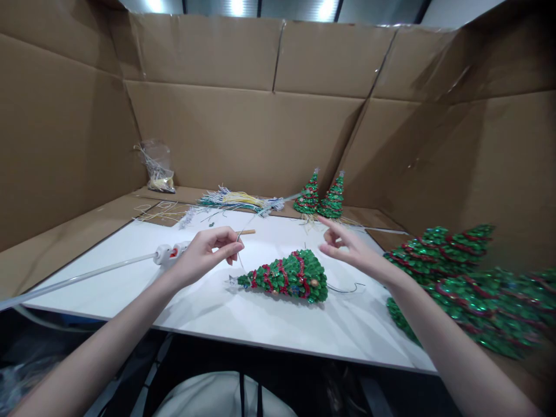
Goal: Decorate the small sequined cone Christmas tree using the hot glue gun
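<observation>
A small green artificial Christmas tree (289, 276) with red garland lies on its side on the white board (278, 333), its star tip pointing left. My left hand (217, 246) is closed in a pinch just above that tip. Between its fingertips is a thin wire (240, 258) that runs down toward the tree's top. A short brown stick (248, 231) shows beside these fingers; whether they touch it I cannot tell. My right hand (347, 246) hovers above and right of the tree's base, index finger stretched out, other fingers curled, holding nothing.
Two decorated trees (319, 196) stand at the back, beside a bundle of white, yellow and green wires (241, 200). Several larger-looking trees (469, 289) crowd the right edge. A white-and-red fitting (167, 253) with a clear rod lies left. Cardboard walls (204, 127) enclose the board.
</observation>
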The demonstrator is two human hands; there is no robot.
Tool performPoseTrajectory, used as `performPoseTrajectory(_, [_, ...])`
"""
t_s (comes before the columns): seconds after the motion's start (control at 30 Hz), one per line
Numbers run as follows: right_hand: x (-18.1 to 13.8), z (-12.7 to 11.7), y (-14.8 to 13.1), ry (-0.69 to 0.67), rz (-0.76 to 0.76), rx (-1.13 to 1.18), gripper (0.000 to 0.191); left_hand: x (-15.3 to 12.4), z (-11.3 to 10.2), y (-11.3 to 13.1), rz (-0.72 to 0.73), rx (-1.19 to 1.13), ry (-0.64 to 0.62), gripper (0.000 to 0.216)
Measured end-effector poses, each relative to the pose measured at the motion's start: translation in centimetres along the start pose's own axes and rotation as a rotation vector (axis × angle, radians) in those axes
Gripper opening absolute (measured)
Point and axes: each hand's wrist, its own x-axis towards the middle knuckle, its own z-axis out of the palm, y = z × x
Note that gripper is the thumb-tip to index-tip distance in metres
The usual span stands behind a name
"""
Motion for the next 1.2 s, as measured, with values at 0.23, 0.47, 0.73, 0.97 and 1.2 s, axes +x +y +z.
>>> performPoseTrajectory(0.23, [0.4, 0.9, 0.7, -0.414, 0.028, -0.085, 0.055, -0.4, 0.1, 0.0, -0.035, 0.047, 0.028, 0.017])
performPoseTrajectory(0.47, [0.1, 1.1, 0.9, -0.310, -0.120, -0.065, 0.053, -0.9, 0.4, 0.6, -0.096, 0.169, 0.026, 0.012])
performPoseTrajectory(0.73, [-1.6, 0.9, 0.1, -0.231, -0.289, -0.117, 0.073, -1.1, 0.4, 0.4, -0.066, 0.126, 0.000, 0.013])
performPoseTrajectory(0.97, [-2.6, 1.4, 0.1, -0.164, -0.319, -0.139, 0.078, -1.6, 0.8, -0.1, -0.047, 0.072, -0.050, 0.015])
performPoseTrajectory(1.2, [-4.0, 2.1, -0.5, -0.096, -0.373, -0.197, 0.078, -2.2, 0.9, -0.3, -0.105, 0.110, -0.034, 0.013])
